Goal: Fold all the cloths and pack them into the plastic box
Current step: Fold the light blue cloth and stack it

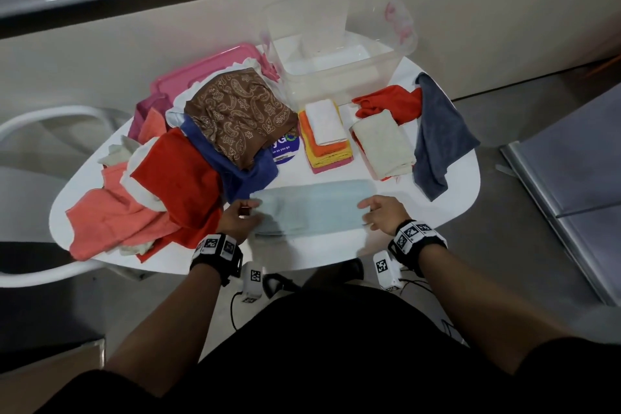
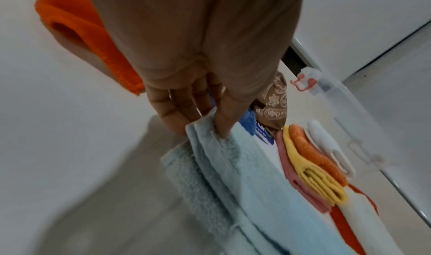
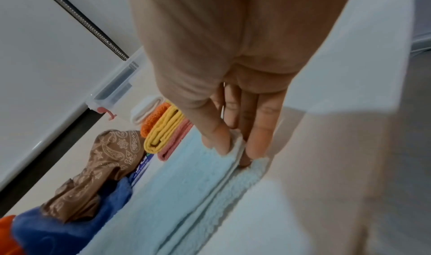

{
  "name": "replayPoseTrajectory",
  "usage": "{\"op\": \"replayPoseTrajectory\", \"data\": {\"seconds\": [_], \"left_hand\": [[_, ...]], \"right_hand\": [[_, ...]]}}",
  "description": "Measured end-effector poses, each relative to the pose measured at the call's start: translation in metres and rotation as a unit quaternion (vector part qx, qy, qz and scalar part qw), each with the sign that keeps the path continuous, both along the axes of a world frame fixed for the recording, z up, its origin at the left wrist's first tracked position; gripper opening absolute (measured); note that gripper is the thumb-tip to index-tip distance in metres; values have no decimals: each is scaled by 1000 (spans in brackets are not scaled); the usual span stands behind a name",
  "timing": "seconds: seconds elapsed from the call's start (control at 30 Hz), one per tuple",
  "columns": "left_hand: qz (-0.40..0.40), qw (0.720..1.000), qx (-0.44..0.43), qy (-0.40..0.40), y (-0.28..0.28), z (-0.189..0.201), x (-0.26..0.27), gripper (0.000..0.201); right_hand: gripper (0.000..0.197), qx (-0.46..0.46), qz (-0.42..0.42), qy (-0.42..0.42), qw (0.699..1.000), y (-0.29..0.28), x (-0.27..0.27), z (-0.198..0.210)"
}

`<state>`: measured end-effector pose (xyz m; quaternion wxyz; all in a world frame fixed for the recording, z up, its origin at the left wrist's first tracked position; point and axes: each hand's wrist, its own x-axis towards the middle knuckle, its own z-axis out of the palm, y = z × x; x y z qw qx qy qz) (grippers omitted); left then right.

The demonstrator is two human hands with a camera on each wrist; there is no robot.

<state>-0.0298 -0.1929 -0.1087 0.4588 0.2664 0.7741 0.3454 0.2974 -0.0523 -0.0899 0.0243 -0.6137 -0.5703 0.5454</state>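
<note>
A: What did you have on the feeds at that moment?

B: Light blue towel lay folded into a long strip on the white table, at the near edge, well in front of the plastic box. I saw the left hand at the strip's left end, thumb on top & fingers under, pinching the layered edge. Wrist cam confirmed it: left fingers curled round the towel end.

A: And the right?

B: Right hand at the other end, same deal. Thumb & fingertips pinched the top layers; bottom layer stayed flat on the table.

A: Box status?

B: Clear, lid off, upright at the table's far side. I couldn't tell if anything was inside. Pink lid lay left of the box, partly under the unfolded pile. Brown paisley cloth topped that pile, w/ blue, red & coral cloths below it. Just in front of the box: folded stack, white over orange, yellow, pink. Right of that, a folded cream cloth, then loose red & grey cloths.
</note>
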Motion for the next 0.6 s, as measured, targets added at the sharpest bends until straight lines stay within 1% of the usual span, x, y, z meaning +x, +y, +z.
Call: {"op": "replayPoseTrajectory", "data": {"seconds": [0.07, 0.13, 0.2, 0.27, 0.37, 0.47, 0.5, 0.53, 0.6], "left_hand": [[-17, 1000, 1, -12, -1, -1, 3, 36], [-34, 999, -9, -16, -6, -3, 8, 37], [-52, 998, -19, -1, -11, -6, 11, 36], [-79, 996, -28, 30, -14, -8, 14, 43], [-143, 980, -47, 127, -17, -6, 25, 55], [-159, 967, -42, 194, -21, -7, 35, 57], [-160, 957, -43, 237, -22, -6, 37, 59], [-165, 941, -48, 293, -21, -5, 38, 62], [-177, 910, -45, 373, -14, 4, 46, 62]], "right_hand": [[33, 3, 14, -7, 1000, 1, -1, -3], [35, 16, 23, -27, 999, 2, 1, -8], [38, 26, 33, -41, 998, 0, 3, -11], [43, 37, 50, -48, 997, -1, 4, -13], [53, 61, 84, -72, 992, -3, 2, -14], [55, 91, 95, -124, 984, -6, -3, -11], [52, 121, 96, -151, 976, -8, -6, -7], [46, 166, 100, -171, 966, -9, -11, -2], [37, 271, 123, -166, 940, -12, -25, 4]]}}
